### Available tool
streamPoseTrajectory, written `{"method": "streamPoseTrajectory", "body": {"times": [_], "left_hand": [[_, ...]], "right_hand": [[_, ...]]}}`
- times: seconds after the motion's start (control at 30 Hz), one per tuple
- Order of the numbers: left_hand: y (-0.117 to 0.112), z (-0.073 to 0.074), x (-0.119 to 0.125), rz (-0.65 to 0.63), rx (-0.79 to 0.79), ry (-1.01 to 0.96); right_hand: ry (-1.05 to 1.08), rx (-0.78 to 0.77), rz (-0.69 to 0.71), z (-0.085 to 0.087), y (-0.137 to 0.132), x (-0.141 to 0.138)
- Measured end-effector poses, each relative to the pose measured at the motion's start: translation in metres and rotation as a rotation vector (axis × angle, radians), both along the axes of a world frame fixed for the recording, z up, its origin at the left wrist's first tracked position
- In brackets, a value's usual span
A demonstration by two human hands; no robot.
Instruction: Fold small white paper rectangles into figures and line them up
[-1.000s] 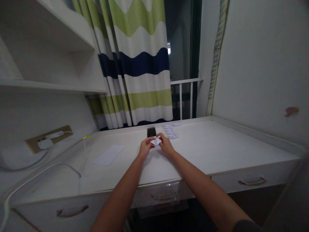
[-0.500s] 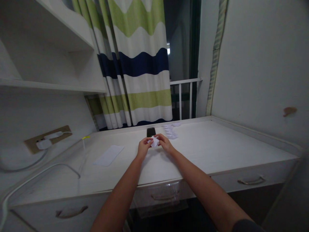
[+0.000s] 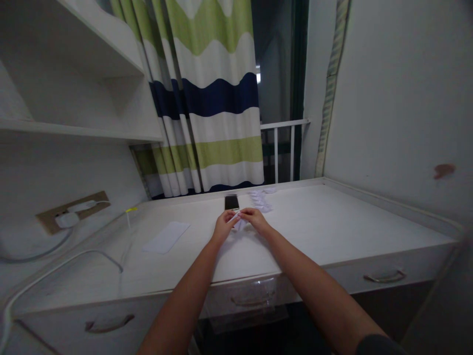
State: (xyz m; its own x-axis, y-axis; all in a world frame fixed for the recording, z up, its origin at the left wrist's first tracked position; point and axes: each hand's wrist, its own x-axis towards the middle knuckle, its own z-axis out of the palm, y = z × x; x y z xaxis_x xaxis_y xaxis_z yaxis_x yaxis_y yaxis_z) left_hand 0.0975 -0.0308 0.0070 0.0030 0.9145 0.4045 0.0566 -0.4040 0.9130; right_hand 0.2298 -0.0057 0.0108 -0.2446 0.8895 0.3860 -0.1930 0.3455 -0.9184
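Observation:
Between my two hands, above the white desk (image 3: 303, 227), is a small piece of folded white paper (image 3: 241, 224). My left hand (image 3: 224, 224) pinches it from the left, and my right hand (image 3: 255, 220) grips its right side with bent fingers. The fingertips of both hands nearly meet and cover part of the paper. Just beyond my left hand lies a dark phone (image 3: 231, 202). Several small folded white paper pieces (image 3: 259, 200) lie in a row past my right hand.
White sheets of paper (image 3: 166, 237) lie on the desk to the left. A white cable (image 3: 84, 252) runs along the left side, below plugged-in chargers (image 3: 70, 217). A shelf (image 3: 74, 129) overhangs the left. A striped curtain (image 3: 221, 98) hangs behind the desk.
The folded paper has turned, its flat face no longer facing me. My hands have come closer together and slightly lower, showing more of the phone.

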Motion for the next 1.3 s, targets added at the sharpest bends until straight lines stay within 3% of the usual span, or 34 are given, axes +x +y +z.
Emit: {"method": "streamPoseTrajectory", "body": {"times": [0.27,0.53,0.8,1.07,1.3], "left_hand": [[-0.0043,0.0048,-0.0002,-0.001,0.014,0.061],[-0.0009,0.0009,-0.0005,-0.036,-0.078,-0.012],[-0.0018,0.0028,-0.0051,0.042,0.021,0.109],[-0.0003,-0.0005,-0.0035,-0.033,-0.075,0.017],[-0.0014,0.0033,-0.0061,0.111,0.068,0.075]], "right_hand": [[0.002,0.022,0.013,0.0021,-0.0032,0.0017],[-0.005,0.05,-0.027,0.0015,-0.0009,0.0027],[-0.07,0.012,0.037,-0.0035,0.0023,0.0004],[-0.068,0.072,0.06,-0.0016,-0.0009,0.0008],[-0.07,0.035,0.007,-0.002,0.0013,0.0016]]}}
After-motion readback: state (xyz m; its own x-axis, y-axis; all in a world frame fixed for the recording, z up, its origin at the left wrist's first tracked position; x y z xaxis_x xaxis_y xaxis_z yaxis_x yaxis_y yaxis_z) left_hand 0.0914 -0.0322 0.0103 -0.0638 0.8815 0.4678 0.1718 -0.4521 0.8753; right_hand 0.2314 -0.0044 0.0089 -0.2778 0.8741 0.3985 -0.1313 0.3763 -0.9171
